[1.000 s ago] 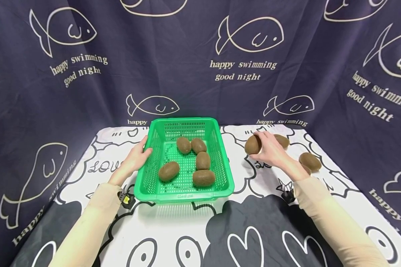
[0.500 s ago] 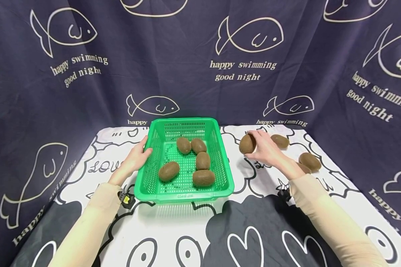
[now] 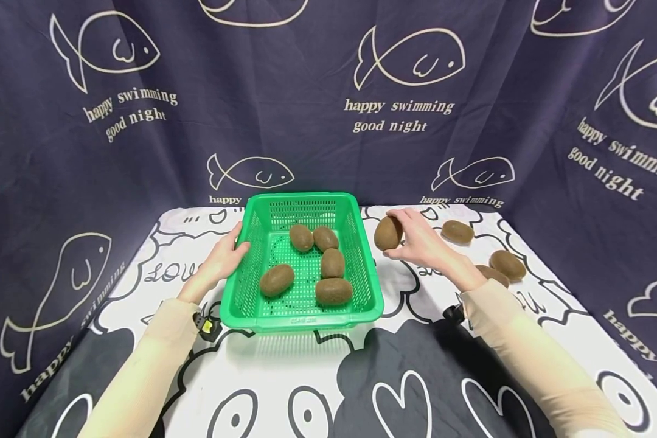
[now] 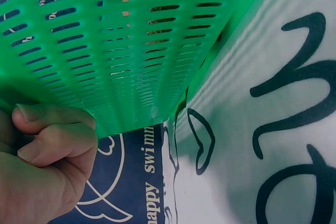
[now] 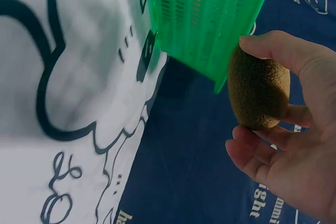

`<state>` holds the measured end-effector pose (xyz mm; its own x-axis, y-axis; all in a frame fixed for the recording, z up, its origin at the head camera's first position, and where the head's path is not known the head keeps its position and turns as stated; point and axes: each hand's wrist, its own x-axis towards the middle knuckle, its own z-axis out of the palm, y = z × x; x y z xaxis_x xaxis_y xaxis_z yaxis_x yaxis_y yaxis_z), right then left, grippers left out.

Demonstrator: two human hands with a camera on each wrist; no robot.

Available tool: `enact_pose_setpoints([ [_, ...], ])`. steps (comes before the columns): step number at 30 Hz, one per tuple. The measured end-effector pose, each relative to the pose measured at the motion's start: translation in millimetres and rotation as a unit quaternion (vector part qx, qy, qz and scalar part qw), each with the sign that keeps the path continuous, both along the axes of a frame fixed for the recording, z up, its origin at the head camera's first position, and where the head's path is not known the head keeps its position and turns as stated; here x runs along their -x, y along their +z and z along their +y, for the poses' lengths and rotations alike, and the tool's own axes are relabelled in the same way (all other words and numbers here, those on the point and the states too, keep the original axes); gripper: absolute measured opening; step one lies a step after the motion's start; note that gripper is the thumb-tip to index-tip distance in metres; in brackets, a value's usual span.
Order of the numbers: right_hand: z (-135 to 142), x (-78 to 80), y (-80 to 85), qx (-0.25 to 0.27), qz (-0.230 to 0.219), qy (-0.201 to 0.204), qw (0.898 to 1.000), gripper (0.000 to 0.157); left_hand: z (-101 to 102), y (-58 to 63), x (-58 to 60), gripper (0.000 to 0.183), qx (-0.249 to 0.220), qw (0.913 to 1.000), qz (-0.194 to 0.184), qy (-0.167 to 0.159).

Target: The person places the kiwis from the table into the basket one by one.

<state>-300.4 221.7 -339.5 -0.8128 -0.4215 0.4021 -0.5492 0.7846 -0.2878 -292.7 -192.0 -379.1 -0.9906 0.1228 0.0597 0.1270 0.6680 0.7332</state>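
A green plastic basket (image 3: 301, 322) with slotted walls stands on the table and holds several brown kiwis, one of them a kiwi (image 3: 277, 280) near its left wall. My left hand (image 3: 225, 258) grips the basket's left rim; in the left wrist view its curled fingers (image 4: 63, 135) lie against the outer wall. Just right of the basket, my right hand (image 3: 418, 243) pinches another kiwi (image 3: 389, 233) between thumb and fingers, above the table. The right wrist view shows that fuzzy kiwi (image 5: 259, 87) upright, apart from the basket wall (image 5: 205, 30).
Three loose kiwis lie to the right: one kiwi (image 3: 457, 232) at the back, another kiwi (image 3: 507, 266) near the table's right edge, and a kiwi (image 3: 494, 275) partly behind my right forearm. A dark blue curtain (image 3: 317, 121) with fish drawings hangs behind the patterned tablecloth (image 3: 285, 371).
My right hand has moved left with its kiwi, closer to the basket's right rim. The left hand and the basket have stayed in place.
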Motion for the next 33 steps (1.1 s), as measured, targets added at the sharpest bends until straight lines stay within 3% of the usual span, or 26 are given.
enact_pose_setpoints([
  [17, -39.2, -9.6, 14.3, 0.000, -0.001, 0.058, 0.998, 0.077, -0.6, -0.7, 1.0, 0.066, -0.004, 1.0000, -0.001, -0.001],
  [33, -80.1, -18.8, 6.0, -0.049, 0.009, 0.099, 0.994, 0.079, -1.7, -2.1, 1.9, 0.065, -0.002, 1.0000, 0.002, -0.004],
])
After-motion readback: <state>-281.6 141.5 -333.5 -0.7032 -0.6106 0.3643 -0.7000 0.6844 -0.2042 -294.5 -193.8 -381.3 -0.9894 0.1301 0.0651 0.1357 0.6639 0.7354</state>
